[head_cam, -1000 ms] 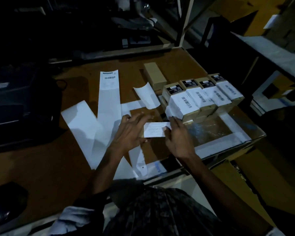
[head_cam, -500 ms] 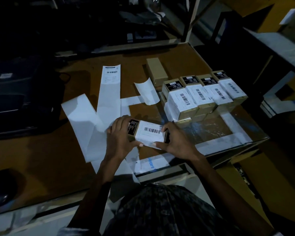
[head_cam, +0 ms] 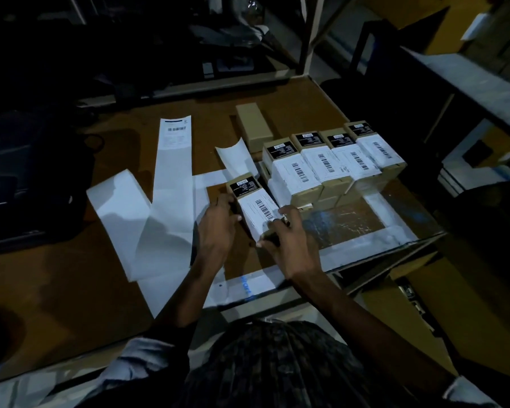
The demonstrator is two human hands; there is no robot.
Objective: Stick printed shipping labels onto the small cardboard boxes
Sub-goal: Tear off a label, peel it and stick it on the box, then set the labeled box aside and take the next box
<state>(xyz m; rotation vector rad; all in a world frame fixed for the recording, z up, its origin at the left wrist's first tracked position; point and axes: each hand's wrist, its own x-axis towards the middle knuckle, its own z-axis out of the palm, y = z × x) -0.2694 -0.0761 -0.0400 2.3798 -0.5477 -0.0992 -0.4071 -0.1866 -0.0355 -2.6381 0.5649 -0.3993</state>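
A small cardboard box (head_cam: 249,191) with a black sticker and a white barcode label on top sits between my hands. My left hand (head_cam: 217,228) grips its left side. My right hand (head_cam: 292,242) holds its near right end, fingers curled on the label edge. The box lies just left of a row of several labelled boxes (head_cam: 333,163) stacked at the table's right. One plain unlabelled box (head_cam: 253,125) lies behind them. A long strip of label backing (head_cam: 174,178) with one printed label (head_cam: 175,132) at its far end stretches across the table.
Loose white backing paper (head_cam: 121,207) and a curled piece (head_cam: 237,161) lie on the brown table (head_cam: 56,284). A dark label printer (head_cam: 27,178) stands at the left. A taped glass patch (head_cam: 348,225) covers the table's right corner. Shelving stands at the right.
The box was turned label-up, then rotated lengthwise and moved back and right, close beside the labelled row. Both hands stayed on it.
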